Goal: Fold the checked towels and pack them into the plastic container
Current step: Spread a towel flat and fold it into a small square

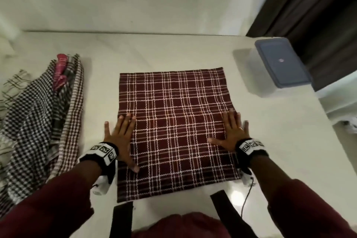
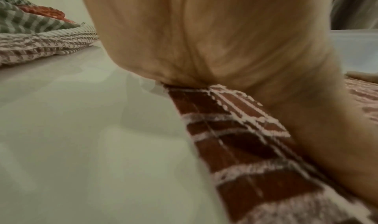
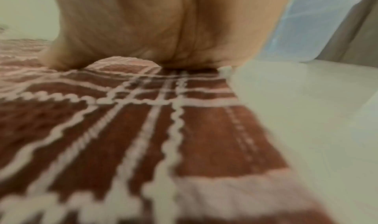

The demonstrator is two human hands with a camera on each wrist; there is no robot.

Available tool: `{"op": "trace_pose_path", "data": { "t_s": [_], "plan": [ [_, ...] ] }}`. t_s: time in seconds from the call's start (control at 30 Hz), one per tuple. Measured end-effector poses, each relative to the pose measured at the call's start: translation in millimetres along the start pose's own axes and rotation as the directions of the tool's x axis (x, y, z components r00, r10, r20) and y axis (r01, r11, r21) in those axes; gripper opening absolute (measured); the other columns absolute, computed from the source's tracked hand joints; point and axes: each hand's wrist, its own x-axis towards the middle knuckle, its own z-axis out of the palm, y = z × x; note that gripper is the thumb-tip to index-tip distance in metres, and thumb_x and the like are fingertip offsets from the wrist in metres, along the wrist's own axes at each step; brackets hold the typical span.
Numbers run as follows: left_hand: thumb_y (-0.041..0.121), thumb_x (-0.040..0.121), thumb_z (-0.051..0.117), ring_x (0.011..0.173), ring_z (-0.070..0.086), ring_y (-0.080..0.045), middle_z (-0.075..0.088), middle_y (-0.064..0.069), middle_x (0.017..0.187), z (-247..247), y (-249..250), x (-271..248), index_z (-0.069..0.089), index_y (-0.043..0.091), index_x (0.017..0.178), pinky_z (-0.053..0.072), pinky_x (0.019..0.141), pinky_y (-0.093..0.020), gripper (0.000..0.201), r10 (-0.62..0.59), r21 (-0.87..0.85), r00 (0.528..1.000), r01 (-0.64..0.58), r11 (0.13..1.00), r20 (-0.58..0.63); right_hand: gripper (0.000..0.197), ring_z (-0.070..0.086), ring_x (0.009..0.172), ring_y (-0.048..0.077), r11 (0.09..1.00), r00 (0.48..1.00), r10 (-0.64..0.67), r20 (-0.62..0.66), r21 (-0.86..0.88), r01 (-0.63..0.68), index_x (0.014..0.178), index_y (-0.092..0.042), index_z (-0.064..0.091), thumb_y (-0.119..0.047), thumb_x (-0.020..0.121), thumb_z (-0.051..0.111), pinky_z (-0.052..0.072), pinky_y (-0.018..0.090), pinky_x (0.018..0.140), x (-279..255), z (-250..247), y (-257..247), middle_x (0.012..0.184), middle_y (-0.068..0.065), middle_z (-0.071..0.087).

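Observation:
A maroon checked towel [image 1: 174, 120] with white lines lies flat on the white table [image 1: 173, 52], folded into a near square. My left hand [image 1: 120, 134] presses flat on its left edge, fingers spread and straight. My right hand [image 1: 230, 131] lies flat on its right edge the same way. The left wrist view shows my left palm [image 2: 204, 38] on the towel's edge [image 2: 235, 138]; the right wrist view shows my right palm [image 3: 163, 25] on the towel [image 3: 122, 122]. The plastic container [image 1: 282, 63], its blue lid on, stands at the table's far right corner.
A heap of several other checked towels [image 1: 38, 114], black-and-white, brown and pink, lies at the table's left side. A dark curtain [image 1: 318, 6] hangs behind the container. The table's right edge [image 1: 316, 114] drops off just past the container. Bare tabletop lies beyond the maroon towel.

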Motion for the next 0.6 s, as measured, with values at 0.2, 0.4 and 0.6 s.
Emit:
{"op": "trace_pose_path", "data": {
  "t_s": [0.2,0.4,0.6],
  "plan": [
    [0.092,0.036,0.055,0.13,-0.045,-0.03,-0.051,-0.012,0.138,32.1,12.3,-44.9,-0.042,0.017,0.134,-0.028,0.103,-0.056,0.157,0.214,-0.124,0.965,-0.233,0.964,-0.15,0.128,-0.039,0.135,0.031,0.966,0.965,-0.259,-0.027,-0.028,0.259,0.138,-0.025,-0.04,-0.097,0.059,0.031,-0.022,0.054,0.11,-73.9,38.9,-81.7,0.146,0.008,-0.043],
    [0.047,0.065,0.073,0.139,-0.031,-0.019,-0.042,-0.001,0.145,129.9,34.2,-100.6,-0.041,0.018,0.132,0.007,0.12,-0.04,0.135,0.292,-0.512,0.923,-0.383,0.769,-0.252,0.116,-0.025,0.143,0.021,0.836,0.835,-0.548,0.054,-0.012,0.549,0.147,-0.019,-0.025,-0.083,0.074,0.038,-0.008,0.05,0.118,-107.1,116.1,-198.0,0.156,0.0,-0.025],
    [0.096,0.045,0.045,0.135,-0.04,-0.016,-0.046,-0.001,0.144,163.2,42.9,-106.2,-0.038,0.014,0.138,-0.019,0.113,-0.038,0.149,0.193,-0.477,0.951,-0.29,0.83,-0.242,0.106,-0.028,0.142,0.022,0.899,0.905,-0.425,0.017,-0.105,0.425,0.147,-0.023,-0.025,-0.086,0.076,0.022,-0.014,0.049,0.116,-115.3,128.3,-163.8,0.155,-0.001,-0.03]
  ]
}}
